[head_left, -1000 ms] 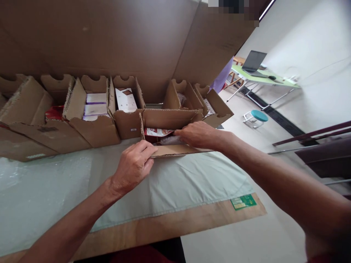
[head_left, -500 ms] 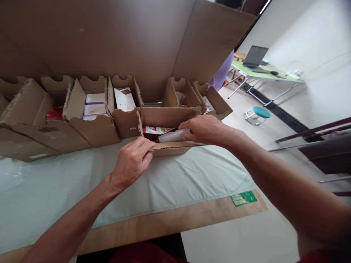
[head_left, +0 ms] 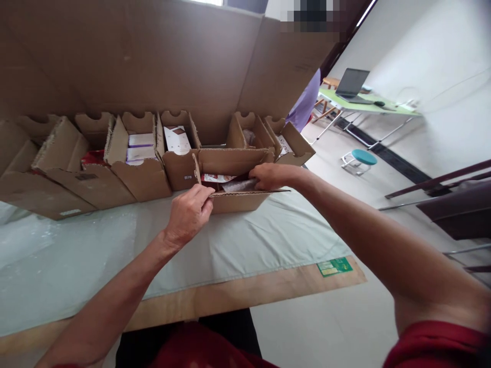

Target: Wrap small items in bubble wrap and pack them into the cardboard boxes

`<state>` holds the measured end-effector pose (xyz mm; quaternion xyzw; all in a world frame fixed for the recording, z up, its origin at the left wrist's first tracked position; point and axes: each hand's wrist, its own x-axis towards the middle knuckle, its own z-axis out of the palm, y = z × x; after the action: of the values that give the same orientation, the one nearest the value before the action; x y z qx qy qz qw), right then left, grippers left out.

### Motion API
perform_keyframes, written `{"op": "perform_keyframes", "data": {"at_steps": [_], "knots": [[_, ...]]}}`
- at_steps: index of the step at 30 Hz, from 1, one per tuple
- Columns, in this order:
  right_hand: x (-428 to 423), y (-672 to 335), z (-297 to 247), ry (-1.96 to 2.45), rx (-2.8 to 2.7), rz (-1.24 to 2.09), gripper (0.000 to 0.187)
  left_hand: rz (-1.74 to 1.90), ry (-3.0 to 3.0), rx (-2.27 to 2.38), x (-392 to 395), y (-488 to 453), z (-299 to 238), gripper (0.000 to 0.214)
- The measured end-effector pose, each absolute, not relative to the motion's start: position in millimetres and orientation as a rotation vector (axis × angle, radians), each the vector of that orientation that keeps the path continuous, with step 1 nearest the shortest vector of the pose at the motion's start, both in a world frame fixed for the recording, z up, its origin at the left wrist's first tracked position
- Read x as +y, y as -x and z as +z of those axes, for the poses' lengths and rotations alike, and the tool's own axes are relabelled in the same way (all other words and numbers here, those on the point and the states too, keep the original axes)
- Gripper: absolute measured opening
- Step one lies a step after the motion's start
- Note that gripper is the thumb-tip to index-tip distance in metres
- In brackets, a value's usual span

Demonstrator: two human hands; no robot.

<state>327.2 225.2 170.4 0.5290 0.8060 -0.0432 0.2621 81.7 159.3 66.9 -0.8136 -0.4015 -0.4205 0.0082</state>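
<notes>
A cardboard box lies pulled out in front of a row of similar boxes. My left hand is closed on its near left corner, thumb outside the wall. Inside the box, my right hand has its fingers closed on a clear plastic package, whose contents I cannot make out. Beside that package is a red and white printed packet. The right fingertips are partly hidden in the box.
Several open cardboard boxes stand along the back, holding white and red goods, before a tall cardboard panel. A pale cloth covers the wooden table. Beyond are a laptop and a blue stool.
My right hand and the clear package have sunk lower into the box. My left hand stays on the corner. The whole view has shifted slightly.
</notes>
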Motion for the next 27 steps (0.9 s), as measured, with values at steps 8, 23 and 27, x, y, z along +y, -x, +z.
{"op": "perform_keyframes", "data": {"at_steps": [8, 23, 27], "knots": [[211, -326, 191, -1.671, 2.31, 0.03, 0.035, -1.475, 2.465, -1.396, 151, -78, 69, 0.021], [141, -395, 56, -3.097, 2.716, -1.102, 0.058, -2.019, 2.371, -1.785, 176, -96, 30, 0.058], [164, -376, 49, -2.971, 2.846, -1.23, 0.047, -2.0, 2.385, -1.768, 178, -98, 26, 0.044]]}}
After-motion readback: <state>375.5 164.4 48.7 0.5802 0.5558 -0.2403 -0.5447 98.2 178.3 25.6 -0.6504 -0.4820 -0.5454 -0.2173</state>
